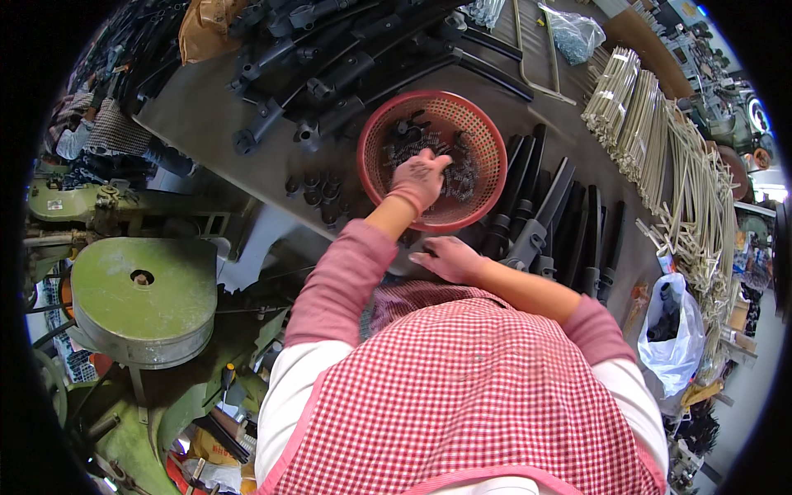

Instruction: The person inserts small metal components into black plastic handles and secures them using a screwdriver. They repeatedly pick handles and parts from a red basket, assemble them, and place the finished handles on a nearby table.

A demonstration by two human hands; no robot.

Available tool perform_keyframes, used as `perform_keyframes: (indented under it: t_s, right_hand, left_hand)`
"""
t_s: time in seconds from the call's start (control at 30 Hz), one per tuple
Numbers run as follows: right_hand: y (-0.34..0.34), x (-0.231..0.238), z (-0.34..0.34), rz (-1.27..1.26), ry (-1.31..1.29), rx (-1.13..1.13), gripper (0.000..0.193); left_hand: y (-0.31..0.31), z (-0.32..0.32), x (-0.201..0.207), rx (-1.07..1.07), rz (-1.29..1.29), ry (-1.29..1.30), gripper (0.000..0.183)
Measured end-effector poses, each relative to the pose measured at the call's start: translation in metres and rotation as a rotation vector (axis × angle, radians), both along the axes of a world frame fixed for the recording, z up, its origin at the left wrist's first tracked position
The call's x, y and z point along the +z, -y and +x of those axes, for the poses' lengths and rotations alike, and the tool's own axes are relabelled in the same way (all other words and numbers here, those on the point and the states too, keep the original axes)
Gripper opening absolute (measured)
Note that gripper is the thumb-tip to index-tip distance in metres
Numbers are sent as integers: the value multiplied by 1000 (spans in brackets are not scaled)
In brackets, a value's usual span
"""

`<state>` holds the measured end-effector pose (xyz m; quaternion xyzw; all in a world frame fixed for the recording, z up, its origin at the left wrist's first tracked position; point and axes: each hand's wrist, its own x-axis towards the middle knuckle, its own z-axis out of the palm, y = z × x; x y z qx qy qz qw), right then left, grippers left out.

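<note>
A red plastic basket (500, 165) with a perforated wall stands on the table in front of me. Small metal pieces (464, 169), too fine to name, lie in it with a few black parts (412, 125). My left hand (419, 177), in what looks like a pinkish glove, reaches down among them with its fingers bent; what they grip is hidden. Close to the basket's near side, by the table edge, my right hand (454, 260) is curled, fingers pointing left. Something dark shows at its fingertips, too unclear to name.
Black tubes with grey joints (338, 78) cover the far table; more tubes (540, 219) lie right of the basket. Small black caps (322, 191) stand left. Bundled metal rods (635, 124) line the right. A green machine (144, 289) stands left, a white bag (672, 334) right.
</note>
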<state>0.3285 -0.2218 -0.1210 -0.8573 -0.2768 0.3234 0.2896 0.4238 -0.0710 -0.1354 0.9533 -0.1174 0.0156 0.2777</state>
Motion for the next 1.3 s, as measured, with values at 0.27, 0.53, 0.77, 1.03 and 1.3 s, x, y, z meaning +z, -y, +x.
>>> perform_keyframes:
  t_s: [0.27, 0.53, 0.77, 1.03, 1.3]
  right_hand:
    - [91, 101, -3, 574, -690, -855, 28]
    - [73, 117, 4, 431, -712, -868, 35]
    - [35, 132, -2, 551, -791, -838, 23]
    - [33, 154, -20, 671, -860, -785, 29]
    - [52, 159, -28, 524, 501, -114, 18]
  left_hand:
    - [57, 12, -25, 162, -76, -148, 17]
    - [52, -129, 54, 139, -1234, -360, 15]
    - [28, -162, 77, 197, -1570, -340, 30]
    - [18, -178, 113, 254, -1545, -308, 25]
    - [21, -183, 139, 298, -1884, -573, 20]
